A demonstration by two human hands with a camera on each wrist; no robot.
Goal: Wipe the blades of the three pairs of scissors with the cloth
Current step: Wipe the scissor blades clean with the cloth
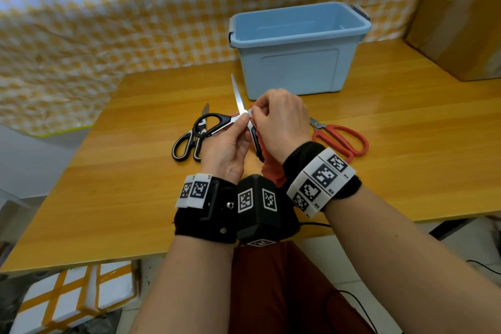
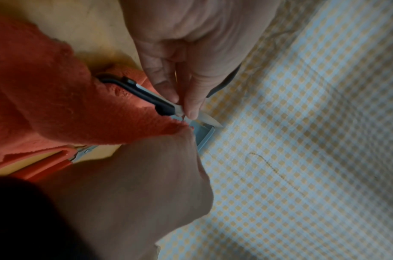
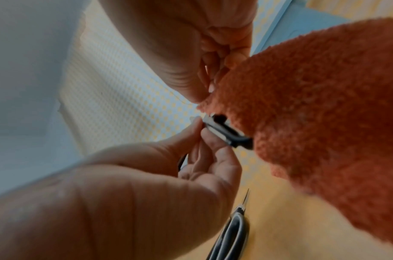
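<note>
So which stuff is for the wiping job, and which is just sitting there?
For the job:
held scissors
black scissors
red scissors
cloth
left hand
right hand

Just sitting there:
blue bin
cardboard box
table

The cloth (image 1: 272, 168) is orange-red and fuzzy. One pair of scissors (image 1: 214, 122) has black handles and silver blades; a second pair (image 1: 189, 141) has black handles edged in white; the third pair (image 1: 342, 138) has red handles. The bin (image 1: 294, 70) is pale blue. The tabletop (image 1: 406, 144) is honey-yellow wood grain. The backdrop sheet (image 1: 108, 8) is yellow-and-white checked. The wrist bands (image 1: 206, 209) are black with black-and-white square markers.
</note>
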